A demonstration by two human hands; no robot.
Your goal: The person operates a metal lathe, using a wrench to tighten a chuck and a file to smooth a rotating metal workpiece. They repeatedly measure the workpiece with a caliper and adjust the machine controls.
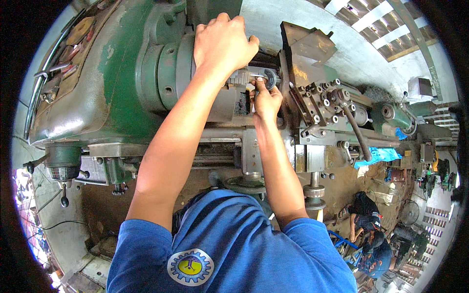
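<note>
I am at a green metal lathe (124,73). My left hand (224,46) lies over the top of its grey chuck (184,68), fingers curled round the far side with their tips hidden. Just right of the chuck jaws (238,76), my right hand (267,103) pinches a small measuring tool with a dark curved frame, which looks like a micrometer (271,77). A bright metal rod shows by my thumb; whether it belongs to the tool or to a workpiece, I cannot tell.
Right of my hand stand the tool post (320,100) with several bolts and a long lever (359,132). A blue cloth (381,155) hangs farther right, before the green tailstock (395,119). Hand tools lie on the headstock (66,63). At lower right, people (376,256) crouch near a fan (411,213).
</note>
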